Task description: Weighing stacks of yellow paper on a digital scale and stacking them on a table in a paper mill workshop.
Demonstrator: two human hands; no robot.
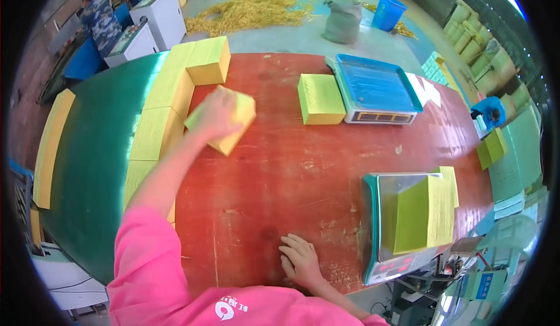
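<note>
Head view: left hand (217, 114) reaches out across the red table (280, 174), fingers wrapped over a yellow block (236, 128), which it holds tilted just above the tabletop, beside the row of yellow blocks (169, 101) stacked along the table's left edge. Right hand (300, 260) lies flat on the table near the body, fingers spread narrow, holding nothing; likely bracing the lean. 1 scale (402, 227) at right carries a yellow-green stack (426, 212). A 2nd scale (376, 89) sits farther off, another yellow block (319, 98) just beside it.
</note>
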